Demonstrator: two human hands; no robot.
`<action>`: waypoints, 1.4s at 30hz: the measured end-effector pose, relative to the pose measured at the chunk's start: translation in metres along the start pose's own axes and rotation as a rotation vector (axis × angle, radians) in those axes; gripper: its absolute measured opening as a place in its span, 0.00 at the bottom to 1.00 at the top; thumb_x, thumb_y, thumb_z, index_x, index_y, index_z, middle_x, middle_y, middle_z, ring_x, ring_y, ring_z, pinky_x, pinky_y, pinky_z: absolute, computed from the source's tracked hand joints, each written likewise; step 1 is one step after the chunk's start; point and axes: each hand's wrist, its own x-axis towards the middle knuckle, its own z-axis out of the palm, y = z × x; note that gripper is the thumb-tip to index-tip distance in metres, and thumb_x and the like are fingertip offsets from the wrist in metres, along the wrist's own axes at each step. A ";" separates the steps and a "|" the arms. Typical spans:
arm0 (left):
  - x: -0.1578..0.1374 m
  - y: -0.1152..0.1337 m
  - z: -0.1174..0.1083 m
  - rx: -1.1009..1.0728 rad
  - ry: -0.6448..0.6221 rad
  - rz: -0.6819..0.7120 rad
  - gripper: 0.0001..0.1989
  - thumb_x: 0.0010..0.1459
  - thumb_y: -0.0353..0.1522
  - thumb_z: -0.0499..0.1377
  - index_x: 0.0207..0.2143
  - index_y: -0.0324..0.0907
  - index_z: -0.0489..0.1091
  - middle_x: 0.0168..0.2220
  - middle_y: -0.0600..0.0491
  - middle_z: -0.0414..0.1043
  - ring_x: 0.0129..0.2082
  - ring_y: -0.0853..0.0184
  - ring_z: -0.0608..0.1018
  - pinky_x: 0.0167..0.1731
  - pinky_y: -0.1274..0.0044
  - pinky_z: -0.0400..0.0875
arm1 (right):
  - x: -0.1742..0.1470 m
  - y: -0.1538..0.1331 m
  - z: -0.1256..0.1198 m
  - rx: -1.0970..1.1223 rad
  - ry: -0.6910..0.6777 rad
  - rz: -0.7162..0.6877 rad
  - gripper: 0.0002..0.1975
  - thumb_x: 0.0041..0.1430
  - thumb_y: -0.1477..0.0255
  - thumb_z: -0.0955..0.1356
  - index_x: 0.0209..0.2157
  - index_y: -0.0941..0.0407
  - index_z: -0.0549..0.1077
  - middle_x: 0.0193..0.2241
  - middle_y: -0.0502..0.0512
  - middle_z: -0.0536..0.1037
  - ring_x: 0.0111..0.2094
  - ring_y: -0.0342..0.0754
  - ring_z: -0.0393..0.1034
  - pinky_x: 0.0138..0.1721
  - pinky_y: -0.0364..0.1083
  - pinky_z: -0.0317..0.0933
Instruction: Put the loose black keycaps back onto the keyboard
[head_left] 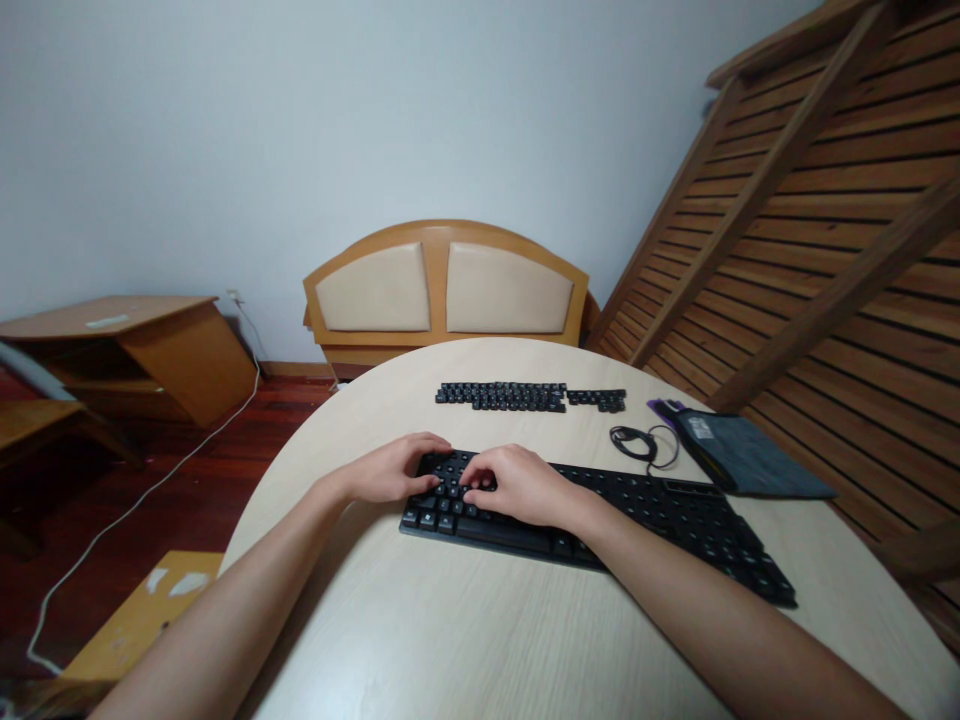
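Note:
A black keyboard [517, 537] lies slantwise on the round table. Keycaps show along its front left edge, while much of the rest shows small pale spots where caps are off. My left hand [391, 470] is at the keyboard's back left corner, fingers over the far edge and thumb on the near side. My right hand [521, 485] is bent over the left part of the keyboard, thumb and forefinger curled close together at the keys. Whatever is between those fingertips is too small to make out. Beyond the keyboard, loose black keycaps [517, 397] lie in rows.
A coiled black cable [634, 440] lies behind the keyboard, beside a dark grey cloth pouch [757, 455] at the right. The pale round table [360, 600] stands before a wooden headboard [437, 290]. Wooden slats [795, 220] lean at the right; a desk [150, 340] stands left.

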 end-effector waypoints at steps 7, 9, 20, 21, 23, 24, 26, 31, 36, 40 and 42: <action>0.000 -0.002 0.001 -0.003 -0.003 0.005 0.22 0.60 0.32 0.60 0.57 0.42 0.67 0.57 0.44 0.69 0.57 0.56 0.71 0.60 0.62 0.63 | -0.001 -0.002 -0.001 -0.031 -0.017 -0.006 0.08 0.56 0.69 0.73 0.38 0.52 0.82 0.34 0.51 0.83 0.34 0.47 0.75 0.33 0.43 0.60; 0.000 -0.002 0.001 -0.006 -0.003 0.004 0.22 0.59 0.32 0.60 0.57 0.42 0.67 0.57 0.44 0.69 0.57 0.56 0.71 0.60 0.62 0.63 | -0.001 -0.001 -0.001 -0.035 -0.009 -0.004 0.08 0.56 0.68 0.73 0.38 0.52 0.82 0.35 0.52 0.83 0.35 0.47 0.75 0.34 0.43 0.60; 0.000 0.001 0.000 -0.007 -0.002 -0.006 0.23 0.59 0.33 0.61 0.57 0.42 0.68 0.56 0.44 0.70 0.57 0.56 0.71 0.60 0.61 0.63 | 0.001 0.003 -0.001 0.035 -0.030 0.018 0.08 0.60 0.68 0.71 0.38 0.52 0.83 0.35 0.52 0.84 0.35 0.48 0.76 0.35 0.43 0.62; -0.001 0.000 0.000 -0.006 0.000 -0.009 0.23 0.59 0.33 0.61 0.57 0.42 0.68 0.56 0.44 0.69 0.57 0.56 0.71 0.60 0.61 0.63 | 0.001 0.003 -0.001 0.033 -0.025 0.011 0.08 0.60 0.68 0.70 0.38 0.53 0.83 0.35 0.52 0.84 0.35 0.48 0.76 0.35 0.43 0.62; -0.001 -0.001 0.000 -0.001 -0.001 -0.014 0.23 0.59 0.32 0.61 0.57 0.42 0.68 0.57 0.44 0.69 0.57 0.56 0.71 0.60 0.61 0.63 | 0.001 0.003 -0.001 0.032 -0.021 -0.001 0.08 0.61 0.69 0.70 0.38 0.53 0.83 0.35 0.52 0.84 0.35 0.48 0.76 0.35 0.43 0.62; -0.001 -0.001 0.000 0.000 -0.004 -0.015 0.23 0.59 0.32 0.61 0.57 0.42 0.67 0.57 0.44 0.69 0.57 0.56 0.71 0.60 0.61 0.63 | 0.001 0.004 0.000 0.035 -0.020 -0.004 0.08 0.61 0.69 0.70 0.38 0.53 0.83 0.35 0.52 0.84 0.35 0.48 0.76 0.36 0.43 0.62; -0.001 -0.001 0.000 0.003 -0.007 -0.011 0.23 0.59 0.32 0.61 0.57 0.42 0.67 0.57 0.44 0.69 0.57 0.56 0.71 0.60 0.61 0.63 | 0.001 0.004 0.001 0.040 -0.023 -0.001 0.08 0.61 0.69 0.70 0.38 0.53 0.83 0.35 0.53 0.84 0.35 0.48 0.76 0.36 0.43 0.62; 0.000 0.001 0.001 0.009 -0.006 -0.009 0.22 0.61 0.33 0.60 0.57 0.41 0.67 0.57 0.44 0.69 0.57 0.56 0.71 0.61 0.61 0.62 | 0.001 0.005 0.003 0.032 -0.014 0.013 0.08 0.61 0.69 0.70 0.37 0.53 0.83 0.34 0.52 0.84 0.35 0.47 0.76 0.35 0.43 0.62; 0.000 0.002 0.001 0.007 -0.008 -0.019 0.21 0.61 0.33 0.59 0.57 0.41 0.67 0.57 0.44 0.69 0.57 0.56 0.71 0.61 0.61 0.62 | 0.001 0.000 0.003 0.010 -0.006 0.045 0.08 0.59 0.69 0.70 0.36 0.53 0.83 0.33 0.52 0.84 0.34 0.47 0.76 0.35 0.43 0.62; 0.000 0.003 0.000 -0.003 -0.018 -0.022 0.21 0.61 0.33 0.59 0.57 0.41 0.67 0.57 0.43 0.68 0.58 0.56 0.70 0.61 0.60 0.61 | 0.002 -0.003 0.004 0.025 0.003 0.078 0.07 0.58 0.70 0.70 0.36 0.54 0.83 0.32 0.53 0.84 0.33 0.47 0.76 0.33 0.42 0.62; 0.000 0.003 -0.001 -0.011 -0.031 -0.024 0.21 0.62 0.32 0.59 0.57 0.41 0.67 0.58 0.43 0.67 0.58 0.56 0.70 0.62 0.60 0.61 | 0.002 -0.003 0.004 0.036 0.005 0.092 0.07 0.58 0.70 0.70 0.35 0.54 0.83 0.32 0.53 0.84 0.33 0.47 0.76 0.33 0.42 0.62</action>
